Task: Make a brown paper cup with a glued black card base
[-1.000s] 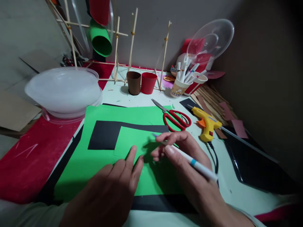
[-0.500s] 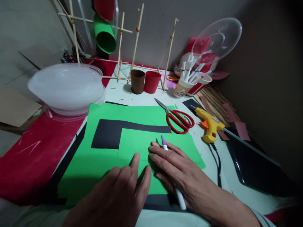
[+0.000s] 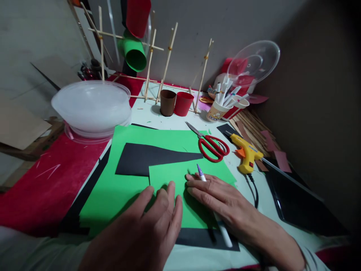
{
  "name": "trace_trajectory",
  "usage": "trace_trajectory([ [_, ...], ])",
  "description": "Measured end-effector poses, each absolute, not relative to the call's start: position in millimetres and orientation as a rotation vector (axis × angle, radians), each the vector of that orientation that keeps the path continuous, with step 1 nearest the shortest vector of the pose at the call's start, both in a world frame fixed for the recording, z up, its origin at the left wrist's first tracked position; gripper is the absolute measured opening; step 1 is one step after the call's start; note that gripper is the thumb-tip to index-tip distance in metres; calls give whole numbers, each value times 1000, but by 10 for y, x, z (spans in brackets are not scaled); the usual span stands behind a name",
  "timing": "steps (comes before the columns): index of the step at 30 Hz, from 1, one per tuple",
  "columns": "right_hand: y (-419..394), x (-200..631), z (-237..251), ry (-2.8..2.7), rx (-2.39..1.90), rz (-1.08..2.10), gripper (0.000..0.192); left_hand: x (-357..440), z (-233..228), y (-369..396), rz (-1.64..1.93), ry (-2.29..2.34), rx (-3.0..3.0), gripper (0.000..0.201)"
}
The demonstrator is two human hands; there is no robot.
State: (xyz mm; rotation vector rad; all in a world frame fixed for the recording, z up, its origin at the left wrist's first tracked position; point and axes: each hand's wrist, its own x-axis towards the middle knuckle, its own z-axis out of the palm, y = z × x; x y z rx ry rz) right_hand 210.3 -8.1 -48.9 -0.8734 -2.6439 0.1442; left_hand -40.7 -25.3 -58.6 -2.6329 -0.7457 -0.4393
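Pressed flat on a smaller green sheet (image 3: 194, 177) at 6 o'clock: left hand (image 3: 146, 226) open, fingers spread; right hand (image 3: 222, 201) flat, pen (image 3: 213, 205) trapped under fingers, tip toward 12. Black paper (image 3: 141, 160) underneath. Best kept pinned evenly, edges squared, scissors (image 3: 211, 145) clear at 1 o'clock.

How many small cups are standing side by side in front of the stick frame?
2: a brown cup on the left and a red cup touching its right side. Others may be hidden behind the clutter.
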Motion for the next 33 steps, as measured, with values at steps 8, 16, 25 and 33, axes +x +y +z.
trace_trajectory([
  [8, -301, 2002, -312, -2325, -1084, 452, 31, -455, -633, -304, -351, -681, -2588, 40],
  [16, -210, 1449, -464, -1450, -1171, 1131, 24, -441, -665, -333, -362, -730, -2596, 35],
  [25, -186, 1327, -518, -1351, -1282, 1087, 12, -485, -845, -438, -254, -631, -2369, 39],
  [33, -180, 1298, -500, -1417, -1329, 952, 16, -463, -921, -503, -353, -750, -2465, 39],
])
